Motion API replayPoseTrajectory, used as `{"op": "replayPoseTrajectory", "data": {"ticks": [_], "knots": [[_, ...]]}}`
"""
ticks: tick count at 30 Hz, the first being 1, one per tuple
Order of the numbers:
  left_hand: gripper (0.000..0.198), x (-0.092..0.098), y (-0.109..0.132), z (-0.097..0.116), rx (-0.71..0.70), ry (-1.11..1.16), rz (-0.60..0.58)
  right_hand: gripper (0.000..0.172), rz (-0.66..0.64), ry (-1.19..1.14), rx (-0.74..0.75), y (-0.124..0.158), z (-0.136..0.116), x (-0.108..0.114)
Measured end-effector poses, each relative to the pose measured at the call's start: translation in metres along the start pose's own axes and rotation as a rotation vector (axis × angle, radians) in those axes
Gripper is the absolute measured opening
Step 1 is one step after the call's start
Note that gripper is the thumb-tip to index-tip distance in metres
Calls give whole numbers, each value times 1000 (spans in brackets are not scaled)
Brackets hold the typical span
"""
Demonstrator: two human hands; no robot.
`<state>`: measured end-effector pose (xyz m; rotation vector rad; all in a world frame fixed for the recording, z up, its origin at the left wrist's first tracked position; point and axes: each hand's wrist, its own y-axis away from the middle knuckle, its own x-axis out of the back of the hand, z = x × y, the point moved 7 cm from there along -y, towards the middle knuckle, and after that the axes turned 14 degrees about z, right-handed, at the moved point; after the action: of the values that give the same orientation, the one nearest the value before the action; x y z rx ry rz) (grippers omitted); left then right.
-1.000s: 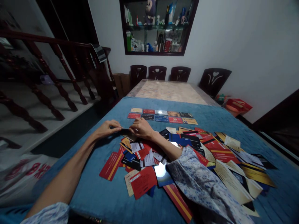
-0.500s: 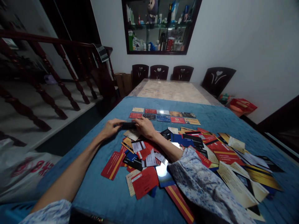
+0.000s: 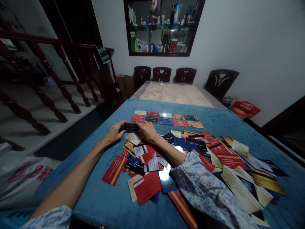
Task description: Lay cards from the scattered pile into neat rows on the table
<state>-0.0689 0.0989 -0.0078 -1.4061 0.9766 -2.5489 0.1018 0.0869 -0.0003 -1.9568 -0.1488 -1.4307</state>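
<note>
A black card (image 3: 130, 128) lies between my two hands, just below the left end of two neat rows of cards. My left hand (image 3: 116, 132) has its fingers on the card's left edge. Fingers of my right hand (image 3: 147, 130) are closed on its right end and cover part of it. Directly above is a row with a red card (image 3: 138, 118), a black card (image 3: 152, 120) and a blue card (image 3: 166, 121). Beneath my right wrist begins a loose heap of mixed cards, with a cream card (image 3: 133, 138) nearest my hands.
The heap spreads right across the blue cloth (image 3: 95, 187), with red cards (image 3: 147, 188) at the front and cream cards (image 3: 240, 187) at the right. Beyond the cloth is a bare marble tabletop (image 3: 171, 92). Chairs (image 3: 162, 74) stand behind; a plastic bag (image 3: 23, 175) sits at left.
The black card has tilted so that its printed face shows more. My left hand has come in closer, its fingers now against the card's left edge.
</note>
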Motion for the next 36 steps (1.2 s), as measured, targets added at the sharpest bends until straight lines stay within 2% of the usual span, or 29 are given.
{"op": "replayPoseTrajectory", "data": {"ticks": [7, 15, 20, 27, 36], "knots": [[41, -6, -3, 2, -33, -39, 7, 52, -2, 42, -9, -1, -1, 2], [46, -3, -13, 12, -9, -49, 11, 57, -14, 64, -42, -5, 3, 18], [52, -4, -22, 20, 9, 13, -47, 54, -58, 83, -59, -8, 10, 22], [58, -11, -36, 33, -56, 18, -149, 51, -115, 145, -47, -13, 24, 26], [56, -32, -59, 49, -81, -82, -176, 54, -114, 192, -53, -13, 58, 38]]}}
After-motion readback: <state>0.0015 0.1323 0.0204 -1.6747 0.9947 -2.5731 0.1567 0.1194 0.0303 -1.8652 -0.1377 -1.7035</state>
